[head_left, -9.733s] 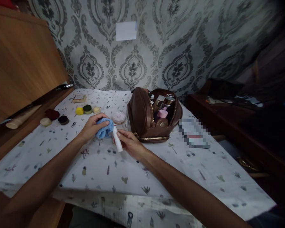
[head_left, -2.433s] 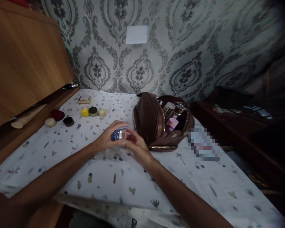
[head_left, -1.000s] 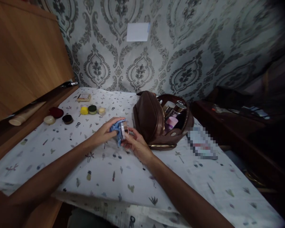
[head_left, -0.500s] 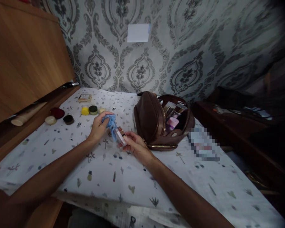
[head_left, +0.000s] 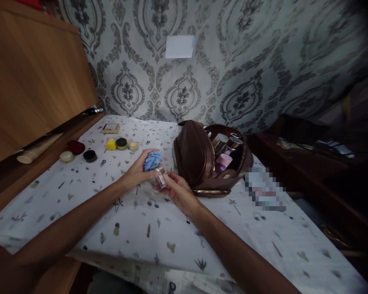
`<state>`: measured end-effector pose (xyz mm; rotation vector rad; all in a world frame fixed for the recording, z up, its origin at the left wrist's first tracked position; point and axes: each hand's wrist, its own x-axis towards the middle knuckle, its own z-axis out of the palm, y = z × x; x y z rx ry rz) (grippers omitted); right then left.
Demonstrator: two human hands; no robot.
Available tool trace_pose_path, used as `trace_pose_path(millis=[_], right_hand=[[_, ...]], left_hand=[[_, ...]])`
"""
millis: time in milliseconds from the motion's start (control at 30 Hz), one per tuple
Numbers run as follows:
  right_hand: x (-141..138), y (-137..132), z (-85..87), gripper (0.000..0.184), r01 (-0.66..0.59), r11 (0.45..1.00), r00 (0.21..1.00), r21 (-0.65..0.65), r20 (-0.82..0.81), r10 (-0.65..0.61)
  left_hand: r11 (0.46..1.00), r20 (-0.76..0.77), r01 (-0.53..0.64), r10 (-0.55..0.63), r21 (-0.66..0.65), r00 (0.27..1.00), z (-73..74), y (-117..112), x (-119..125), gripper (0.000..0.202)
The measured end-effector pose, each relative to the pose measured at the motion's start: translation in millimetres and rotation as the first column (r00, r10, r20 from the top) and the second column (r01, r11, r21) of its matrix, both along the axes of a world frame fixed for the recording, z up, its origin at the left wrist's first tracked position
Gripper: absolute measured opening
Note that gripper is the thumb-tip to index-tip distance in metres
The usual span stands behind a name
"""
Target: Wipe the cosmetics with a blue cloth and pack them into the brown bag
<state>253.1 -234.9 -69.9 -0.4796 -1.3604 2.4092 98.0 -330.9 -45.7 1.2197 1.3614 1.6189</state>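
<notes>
A crumpled blue cloth [head_left: 152, 160] is bunched in my left hand [head_left: 138, 173], whose fingers are closed round it. Its thumb reaches across to a small clear-and-pinkish cosmetic container [head_left: 162, 179]. My right hand [head_left: 179, 191] grips that container from the right side, fingers closed on its lower end. Both hands meet above the patterned tablecloth [head_left: 135, 245]. Just right of them stands an unzipped brown cosmetic bag [head_left: 191, 153], with a pink-lidded item [head_left: 223, 160] and several other cosmetics inside.
Small jars with yellow [head_left: 111, 145], dark green [head_left: 121, 143] and black [head_left: 90, 155] tops sit on the left. Nearby are a dark red case [head_left: 75, 146] and a beige box [head_left: 111, 128]. A pixelated packet [head_left: 265, 190] lies right of the bag. A wooden cabinet [head_left: 39, 73] borders the left.
My left hand has moved right with the blue cloth, and its thumb now reaches the container. The container has turned slightly in my right hand. The view has shifted a little.
</notes>
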Motion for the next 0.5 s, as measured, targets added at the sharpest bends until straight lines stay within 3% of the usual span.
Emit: trace_pose_path(millis=[100,233,400,500], right_hand=[[0.1,0.9,-1.0,0.051,0.007,1.000,1.000,-0.003,0.002,-0.007],[0.3,1.4,-2.0,0.049,0.017,1.000,1.000,-0.008,0.001,-0.017],[0.2,0.9,-0.3,0.047,0.019,1.000,1.000,-0.006,0.008,-0.019],[0.4,0.5,1.6,0.054,0.023,1.000,1.000,-0.011,0.000,-0.023]], left_hand=[[0.999,-0.057,0.009,-0.012,-0.052,0.998,2.2,-1.6,-3.5,0.079],[0.998,-0.049,-0.003,-0.001,-0.070,0.999,1.8,-0.9,-8.3,0.066],[0.987,0.088,-0.103,0.115,-0.123,0.990,-13.3,4.3,-16.2,0.039],[0.983,0.133,-0.141,0.156,-0.117,0.979,-21.1,7.5,-18.6,0.038]])
